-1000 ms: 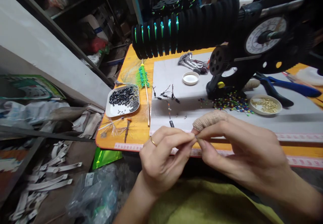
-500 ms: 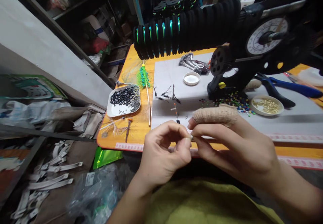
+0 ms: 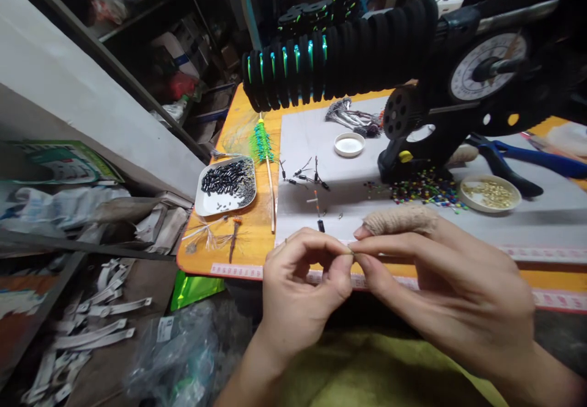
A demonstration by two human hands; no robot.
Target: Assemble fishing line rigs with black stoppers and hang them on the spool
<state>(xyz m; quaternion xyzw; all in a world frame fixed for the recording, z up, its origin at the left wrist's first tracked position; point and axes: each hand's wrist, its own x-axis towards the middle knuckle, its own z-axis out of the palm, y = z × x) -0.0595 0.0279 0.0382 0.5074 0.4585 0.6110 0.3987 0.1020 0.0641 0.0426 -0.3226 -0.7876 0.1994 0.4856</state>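
Near the table's front edge, my left hand [image 3: 302, 291] and my right hand [image 3: 440, 278] meet fingertip to fingertip. Thumb and forefinger of each pinch a tiny thin piece [image 3: 353, 252], mostly hidden and too small to name. A beige knitted sleeve [image 3: 403, 220] covers one raised finger of my right hand. Just beyond the hands lies a small black cylinder [image 3: 321, 226], below a thin orange-tipped piece [image 3: 315, 199]. Farther back are several black cylinders with wire ends [image 3: 302, 178]. Coloured beads [image 3: 426, 188] lie scattered beyond my right hand, beside a white dish [image 3: 483, 208] of small gold pieces.
A black machine [image 3: 413, 110] with a dial and a ribbed roller overhangs the table. At left sit a white tray [image 3: 206, 204] of black cylinders and a green bristly stick [image 3: 262, 144]. Blue-handled pliers [image 3: 536, 159], a small white dish [image 3: 349, 145] and wire bundles [image 3: 351, 117] lie behind.
My right hand has shifted right and slightly down, its fingers straighter. The left hand moved slightly right, and both still pinch at the same meeting point.
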